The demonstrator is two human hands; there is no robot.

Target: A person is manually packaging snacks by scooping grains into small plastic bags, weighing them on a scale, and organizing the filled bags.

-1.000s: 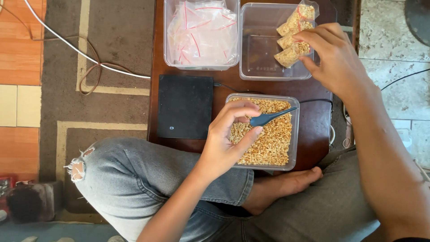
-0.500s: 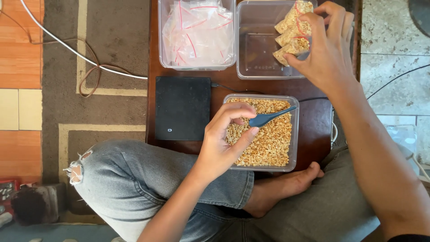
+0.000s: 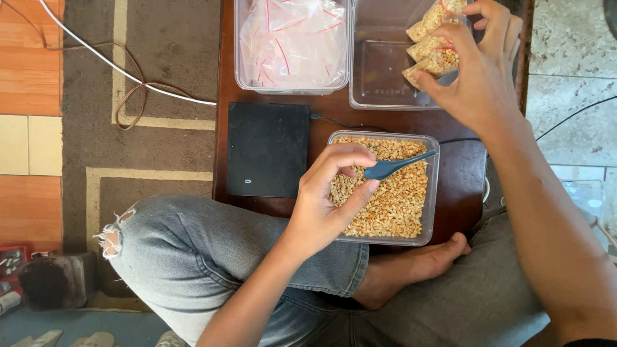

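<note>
Left hand point(image 3: 324, 199) pinching light blue scoop point(image 3: 392, 167); right hand point(image 3: 475, 77) gripping small squashy bag point(image 3: 437, 63). Best held by top.

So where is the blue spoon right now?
In the head view, the blue spoon is pinched in the left hand, over the clear tub of grain, right of the black scale.

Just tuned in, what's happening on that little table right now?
A person sits cross-legged at a low wooden table. The left hand pinches a blue spoon over a clear tub of grain. The right hand is at the filled small bags in another clear tub. A third tub holds empty zip bags, and a black scale lies beside the grain.
</note>
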